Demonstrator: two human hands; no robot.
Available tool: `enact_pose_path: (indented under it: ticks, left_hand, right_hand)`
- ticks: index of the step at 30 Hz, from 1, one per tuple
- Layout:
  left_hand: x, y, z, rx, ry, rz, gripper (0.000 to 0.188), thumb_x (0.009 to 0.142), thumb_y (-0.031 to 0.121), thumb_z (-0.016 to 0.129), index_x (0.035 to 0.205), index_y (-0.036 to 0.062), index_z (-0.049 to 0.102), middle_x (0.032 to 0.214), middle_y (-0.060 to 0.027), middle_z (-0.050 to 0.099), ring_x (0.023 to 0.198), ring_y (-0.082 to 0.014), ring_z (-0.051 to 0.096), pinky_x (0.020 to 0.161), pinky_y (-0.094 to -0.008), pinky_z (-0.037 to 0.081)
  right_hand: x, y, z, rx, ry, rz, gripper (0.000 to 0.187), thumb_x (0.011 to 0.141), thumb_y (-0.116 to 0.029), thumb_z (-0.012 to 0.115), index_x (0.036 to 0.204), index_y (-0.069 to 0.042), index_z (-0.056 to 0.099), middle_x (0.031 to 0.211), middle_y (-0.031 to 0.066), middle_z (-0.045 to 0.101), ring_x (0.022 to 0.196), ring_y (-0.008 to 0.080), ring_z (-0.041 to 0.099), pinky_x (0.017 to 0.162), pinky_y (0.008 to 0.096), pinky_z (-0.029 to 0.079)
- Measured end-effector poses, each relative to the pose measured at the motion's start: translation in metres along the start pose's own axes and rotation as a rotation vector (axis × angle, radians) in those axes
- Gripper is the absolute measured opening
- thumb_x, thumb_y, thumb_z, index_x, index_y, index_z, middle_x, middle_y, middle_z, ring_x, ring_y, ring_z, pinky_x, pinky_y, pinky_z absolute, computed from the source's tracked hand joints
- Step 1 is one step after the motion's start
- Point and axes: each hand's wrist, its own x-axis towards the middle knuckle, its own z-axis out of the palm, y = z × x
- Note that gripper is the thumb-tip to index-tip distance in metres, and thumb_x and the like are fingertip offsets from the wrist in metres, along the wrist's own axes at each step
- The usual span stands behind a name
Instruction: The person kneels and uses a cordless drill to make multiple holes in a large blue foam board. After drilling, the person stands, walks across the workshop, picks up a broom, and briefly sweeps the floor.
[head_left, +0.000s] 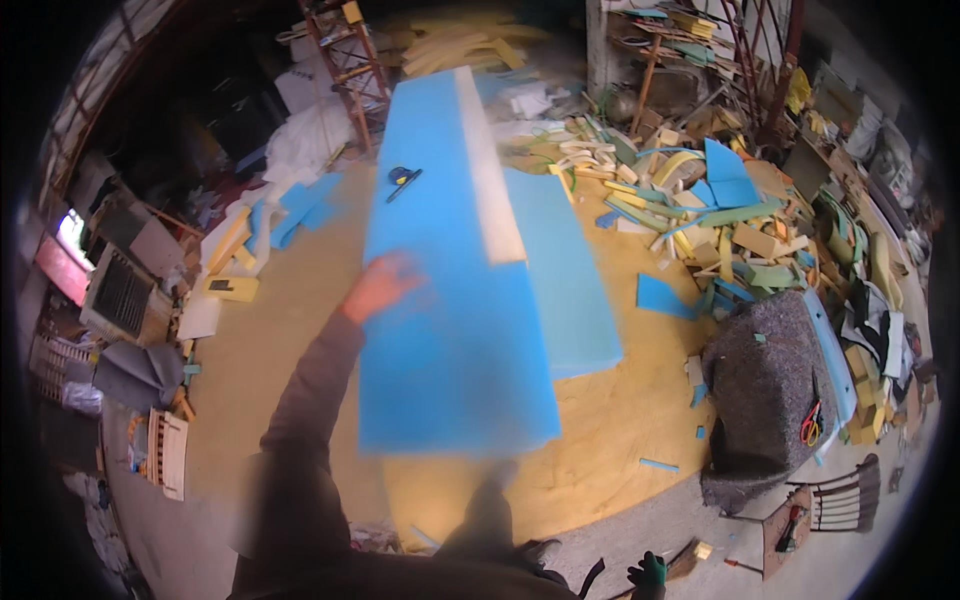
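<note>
Left hand — on blue foam sheet

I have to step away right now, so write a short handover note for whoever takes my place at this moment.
Left hand: on the left edge of the big blue foam sheet, blurred, so its grip is unclear.
Right hand: not in view.
The sheet overlaps a second blue slab on the tan work surface; a small dark tool lies on its far end.
Foam offcuts are piled to the right.
Done and left: not clear from this view.
</note>
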Motion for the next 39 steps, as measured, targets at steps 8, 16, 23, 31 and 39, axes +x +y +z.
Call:
enact_pose_path:
  ticks: [8,16,23,31,39]
  left_hand:
    - [0.253,-0.261,-0.039,0.377,0.388,0.295,0.043,0.092,0.011,0.070,0.133,0.0012,0.064,0.124,-0.0200,0.069,0.115,-0.0381,0.065,0.101,-0.0492,0.050]
    - [0.350,-0.383,-0.029,0.740,0.244,0.090,0.051,0.106,0.041,0.056,0.153,0.0240,0.046,0.151,-0.0164,0.048,0.129,-0.0409,0.055,0.106,-0.0549,0.045]
    - [0.331,-0.319,-0.028,0.817,0.212,-0.224,0.038,0.106,0.040,0.056,0.119,0.0047,0.058,0.119,-0.0169,0.064,0.101,-0.0404,0.066,0.087,-0.0484,0.053]
    - [0.291,-0.255,-0.010,0.271,0.171,-0.174,0.033,0.103,0.036,0.061,0.097,0.0036,0.055,0.078,-0.0076,0.056,0.072,-0.0204,0.054,0.071,-0.0403,0.045]
    - [0.229,-0.016,0.100,-0.096,0.112,-0.022,0.033,0.103,0.036,0.061,0.088,0.0066,0.057,0.071,-0.0005,0.056,0.061,-0.0104,0.048,0.058,-0.0301,0.040]
  right_hand:
    - [-0.171,0.011,0.045,0.198,0.050,0.111,0.035,0.092,-0.034,0.077,0.116,-0.014,0.061,0.102,0.0091,0.066,0.083,0.0368,0.075,0.059,0.0494,0.060]
    - [-0.229,0.003,0.076,0.089,0.357,0.358,0.044,0.091,-0.039,0.078,0.120,-0.012,0.058,0.109,0.0111,0.066,0.080,0.0338,0.074,0.065,0.0500,0.057]
    - [-0.200,0.013,0.095,0.198,0.258,0.303,0.045,0.093,-0.040,0.077,0.121,-0.012,0.057,0.110,0.0109,0.066,0.083,0.0351,0.074,0.065,0.0491,0.058]
    - [-0.170,0.019,0.063,0.236,0.258,0.261,0.044,0.092,-0.039,0.076,0.122,-0.013,0.059,0.110,0.0100,0.066,0.083,0.0348,0.075,0.064,0.0496,0.058]
    - [-0.061,0.078,-0.028,0.150,0.087,-0.007,0.030,0.080,-0.024,0.082,0.105,-0.014,0.068,0.103,0.0070,0.067,0.099,0.0259,0.068,0.074,0.0392,0.057]
